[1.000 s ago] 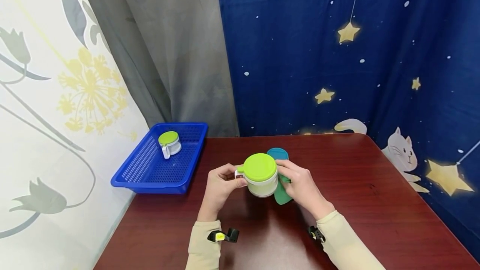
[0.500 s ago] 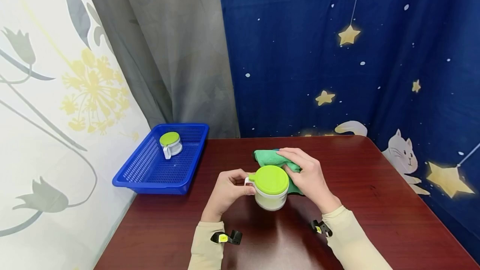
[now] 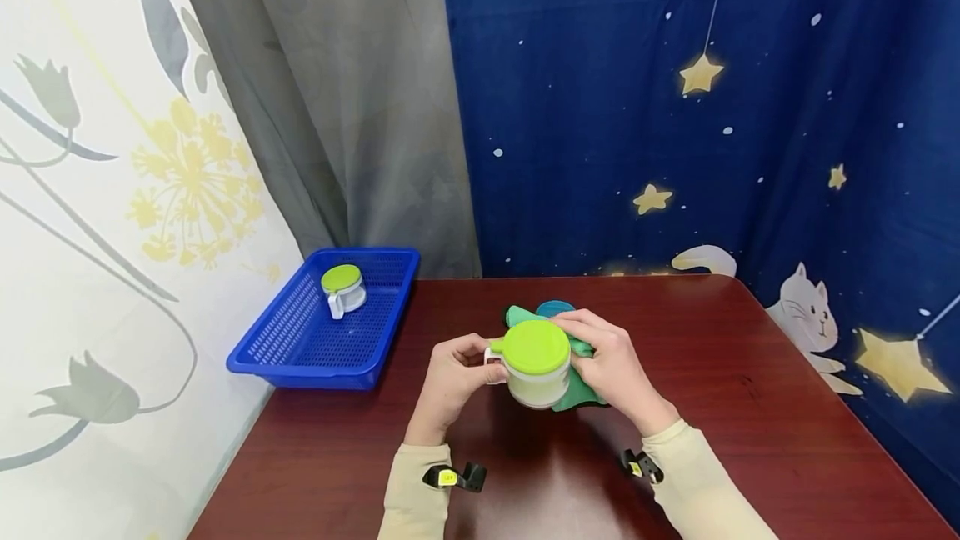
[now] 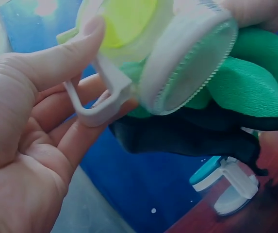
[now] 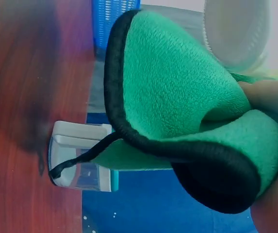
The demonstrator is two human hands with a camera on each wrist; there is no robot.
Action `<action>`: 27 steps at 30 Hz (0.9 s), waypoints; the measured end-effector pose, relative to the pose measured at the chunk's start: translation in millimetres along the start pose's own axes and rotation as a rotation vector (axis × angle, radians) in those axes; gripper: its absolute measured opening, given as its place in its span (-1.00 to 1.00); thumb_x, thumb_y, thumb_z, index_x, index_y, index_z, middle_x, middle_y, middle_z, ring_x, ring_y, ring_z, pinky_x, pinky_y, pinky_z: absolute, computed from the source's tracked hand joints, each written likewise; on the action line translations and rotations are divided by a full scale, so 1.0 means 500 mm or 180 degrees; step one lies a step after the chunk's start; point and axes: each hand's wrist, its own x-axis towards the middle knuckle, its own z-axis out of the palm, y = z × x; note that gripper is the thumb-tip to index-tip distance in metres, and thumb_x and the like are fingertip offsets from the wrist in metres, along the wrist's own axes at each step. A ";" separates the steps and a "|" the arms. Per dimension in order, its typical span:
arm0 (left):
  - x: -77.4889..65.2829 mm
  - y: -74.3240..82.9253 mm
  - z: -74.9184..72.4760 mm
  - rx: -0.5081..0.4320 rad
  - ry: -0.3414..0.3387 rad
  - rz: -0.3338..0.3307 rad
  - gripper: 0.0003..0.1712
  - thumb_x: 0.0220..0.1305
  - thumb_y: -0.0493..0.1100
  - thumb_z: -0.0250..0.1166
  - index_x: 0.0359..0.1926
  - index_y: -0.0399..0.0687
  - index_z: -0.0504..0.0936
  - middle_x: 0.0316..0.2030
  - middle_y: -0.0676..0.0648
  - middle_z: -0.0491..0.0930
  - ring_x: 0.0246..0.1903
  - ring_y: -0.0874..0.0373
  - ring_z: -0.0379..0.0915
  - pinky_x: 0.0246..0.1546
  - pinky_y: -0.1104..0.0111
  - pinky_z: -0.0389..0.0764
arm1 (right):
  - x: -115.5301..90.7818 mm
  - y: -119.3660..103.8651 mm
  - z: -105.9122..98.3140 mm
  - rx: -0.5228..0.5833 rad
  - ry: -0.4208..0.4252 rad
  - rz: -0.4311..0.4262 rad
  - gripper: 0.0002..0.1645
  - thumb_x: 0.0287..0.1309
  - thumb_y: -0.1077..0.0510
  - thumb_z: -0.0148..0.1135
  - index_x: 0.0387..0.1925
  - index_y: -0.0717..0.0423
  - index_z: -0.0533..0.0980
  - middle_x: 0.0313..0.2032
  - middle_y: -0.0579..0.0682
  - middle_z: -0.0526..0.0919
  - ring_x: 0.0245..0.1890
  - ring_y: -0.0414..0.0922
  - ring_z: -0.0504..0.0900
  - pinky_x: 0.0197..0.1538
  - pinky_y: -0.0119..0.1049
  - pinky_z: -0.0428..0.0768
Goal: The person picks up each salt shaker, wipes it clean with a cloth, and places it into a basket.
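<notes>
My left hand (image 3: 457, 373) pinches the white handle (image 4: 105, 109) of a clear seasoning jar (image 3: 538, 388) with a lime-green lid, held up over the table. The left wrist view shows the thumb on one side of the handle and fingers behind it, with the jar's ridged base tipped into sight. On the jar's other side, my right hand (image 3: 611, 361) grips a bunched green cloth (image 5: 172, 77) with black edging, the cloth against the jar's wall. Part of the cloth hangs below the hand. Fingers behind the jar are hidden in the head view.
Behind the hands a second jar with a blue lid (image 3: 555, 307) stands on the dark red table (image 3: 750, 407). At the left, a blue perforated basket (image 3: 315, 377) contains another green-lidded jar (image 3: 348, 298). Curtains hang along the table's back.
The jar came down toward me and right, then rose slightly back. The right hand shifted the cloth over the jar's far side, then down along its right side. The left hand kept hold of the handle.
</notes>
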 end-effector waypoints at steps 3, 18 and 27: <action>0.000 0.002 -0.003 -0.0086 0.0185 0.0096 -0.71 0.05 -0.30 0.57 -0.22 -0.33 0.69 -0.26 -0.25 0.72 -0.28 0.02 0.67 -0.28 0.15 0.72 | -0.004 -0.001 0.004 -0.0146 0.0033 0.0012 -0.42 0.09 0.35 0.46 0.13 -0.15 0.64 0.03 -0.28 0.62 0.04 -0.22 0.60 0.05 -0.32 0.59; 0.015 0.009 0.010 0.0782 0.1227 0.0172 -0.70 -0.01 -0.09 0.63 -0.36 -0.11 0.70 -0.27 -0.08 0.74 -0.28 0.05 0.68 -0.30 0.25 0.72 | -0.015 -0.015 0.008 -0.0595 0.0320 -0.0112 -0.42 0.00 0.32 0.50 0.10 -0.07 0.64 -0.08 -0.21 0.63 -0.14 -0.25 0.62 -0.11 -0.27 0.62; 0.023 -0.001 0.040 0.1327 0.1493 0.0177 -0.61 -0.07 0.06 0.65 -0.52 -0.02 0.61 -0.08 0.05 0.72 -0.19 0.15 0.67 -0.33 0.33 0.70 | -0.011 -0.030 0.019 -0.0602 0.0630 -0.0357 -0.40 -0.06 0.35 0.46 0.10 -0.04 0.65 -0.03 -0.19 0.65 -0.10 -0.24 0.65 -0.06 -0.39 0.58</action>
